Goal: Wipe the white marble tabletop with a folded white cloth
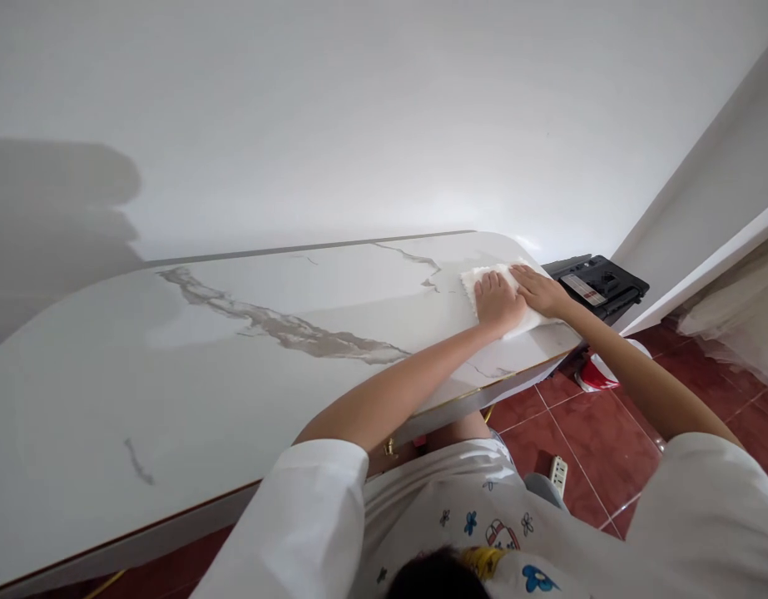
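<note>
A white cloth [532,320] lies at the right end of the marble-patterned table [202,391]. The left hand [499,301] rests on it, fingers slightly bent; whether it pinches the fabric, I cannot tell. The right hand [539,291] lies just beside it, flat, fingers extended over the cloth. Farther right is a black case [602,284]; a power strip [558,475] sits near, on red tiles [574,428].

The cloth [531,321] is white, the table [202,391] white with grey-brown marble veining, the case [608,279] black, the tiled floor [583,437] red with pale lines.
</note>
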A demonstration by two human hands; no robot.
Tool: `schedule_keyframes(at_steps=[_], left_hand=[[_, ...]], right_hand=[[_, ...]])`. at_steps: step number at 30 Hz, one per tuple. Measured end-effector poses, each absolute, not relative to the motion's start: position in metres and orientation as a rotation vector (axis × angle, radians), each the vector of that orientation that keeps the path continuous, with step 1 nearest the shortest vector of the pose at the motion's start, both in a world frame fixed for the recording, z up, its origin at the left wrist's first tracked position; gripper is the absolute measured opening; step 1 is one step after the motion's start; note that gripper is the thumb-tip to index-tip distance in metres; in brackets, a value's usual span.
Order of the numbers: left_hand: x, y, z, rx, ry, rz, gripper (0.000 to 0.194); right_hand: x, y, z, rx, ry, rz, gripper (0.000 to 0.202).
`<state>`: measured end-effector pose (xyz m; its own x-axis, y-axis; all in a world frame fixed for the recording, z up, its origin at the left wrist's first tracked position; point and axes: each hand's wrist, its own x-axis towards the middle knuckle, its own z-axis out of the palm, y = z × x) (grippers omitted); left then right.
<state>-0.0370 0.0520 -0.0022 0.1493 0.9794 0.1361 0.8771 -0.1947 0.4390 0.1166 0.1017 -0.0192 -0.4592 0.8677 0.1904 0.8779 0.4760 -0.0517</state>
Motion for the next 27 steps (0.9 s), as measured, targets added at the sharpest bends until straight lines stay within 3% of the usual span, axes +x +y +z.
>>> schedule_keyframes(at_steps=[14,27], left_hand=[[-0.1,0.198,-0.009,2.206,1.954,0.623,0.058],[-0.068,0.238,-0.012,2.224,2.068,0.564,0.054]], right_hand=[[0.038,0.257,-0.012,-1.552,-2.541,0.086,0.059],[0.071,0.314,-0.023,-1.489,-2.551,0.154,0.061]])
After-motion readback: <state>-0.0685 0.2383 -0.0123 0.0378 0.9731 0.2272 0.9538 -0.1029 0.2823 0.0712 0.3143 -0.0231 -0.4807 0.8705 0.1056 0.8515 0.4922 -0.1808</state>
